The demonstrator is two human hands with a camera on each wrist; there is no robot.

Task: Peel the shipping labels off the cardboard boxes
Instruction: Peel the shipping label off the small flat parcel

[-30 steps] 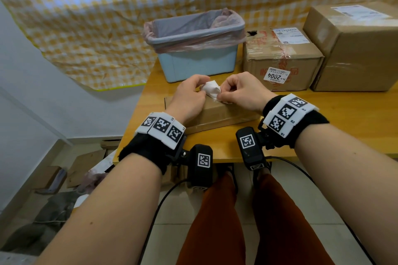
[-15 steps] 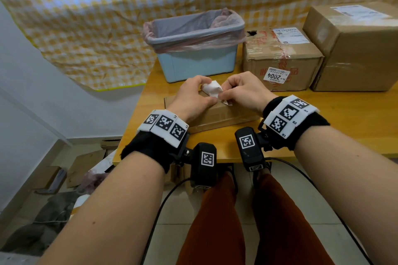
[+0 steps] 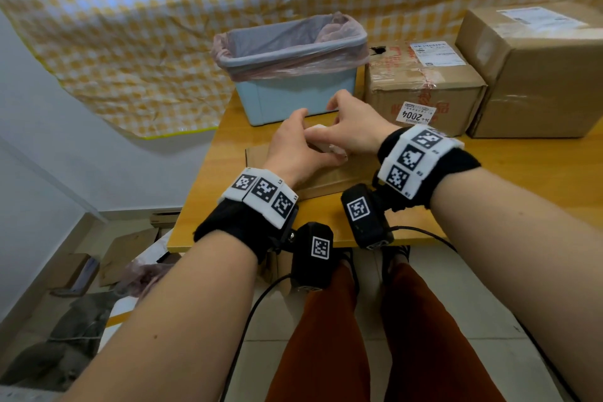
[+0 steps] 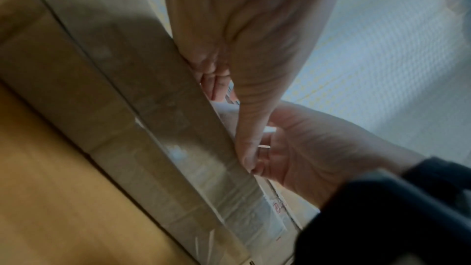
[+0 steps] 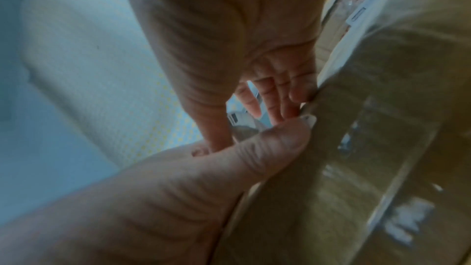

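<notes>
A flat cardboard box (image 3: 329,174) lies at the near edge of the wooden table (image 3: 505,166). Over its top, both hands meet around a crumpled white shipping label (image 3: 319,134). My left hand (image 3: 298,142) grips the label from the left, thumb lying along the box edge. My right hand (image 3: 346,132) pinches it from the right, with one finger lifted. The wrist views show scraps of the label (image 4: 226,109) (image 5: 238,119) between the fingers; most of it is hidden.
A light blue bin (image 3: 293,95) with a pink liner stands just behind the hands. To its right are a medium box (image 3: 424,91) with a white label (image 3: 435,54) and a "2004" sticker (image 3: 416,114), and a large box (image 3: 538,75) with a top label (image 3: 538,18).
The label, held up and plainly visible before, now sits lower and is mostly covered. Both hands have spread their fingers more; the right hand's finger has lifted toward the bin.
</notes>
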